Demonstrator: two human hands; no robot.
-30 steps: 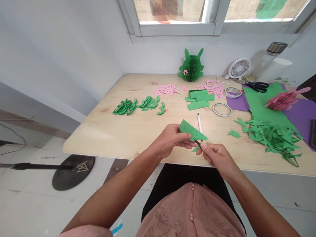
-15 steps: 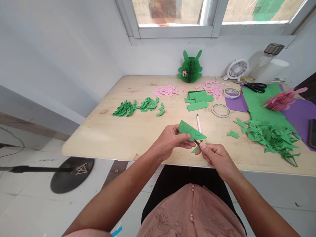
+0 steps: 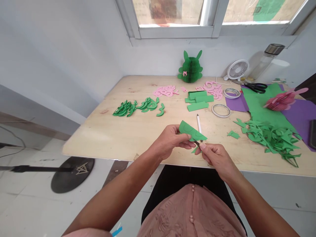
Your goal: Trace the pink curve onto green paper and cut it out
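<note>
My left hand (image 3: 170,141) pinches a folded piece of green paper (image 3: 190,131) with a pencilled outline on it, held just above the near edge of the wooden table (image 3: 128,131). My right hand (image 3: 216,157) is closed around a small pair of scissors (image 3: 197,144); only the dark blade tip shows, touching the paper's lower edge. A small green offcut (image 3: 195,150) hangs just below the blades. A white pen (image 3: 198,123) lies on the table right behind the paper.
Green cut shapes (image 3: 138,106) lie at the left, pink cut shapes (image 3: 166,90) and green strips (image 3: 198,100) behind. Two tape rolls (image 3: 220,110), a small fan (image 3: 237,69), black scissors (image 3: 256,87), a green paper figure (image 3: 190,67) and a scrap heap (image 3: 270,136) fill the right.
Hands and paper stay almost still; only the view shifts slightly.
</note>
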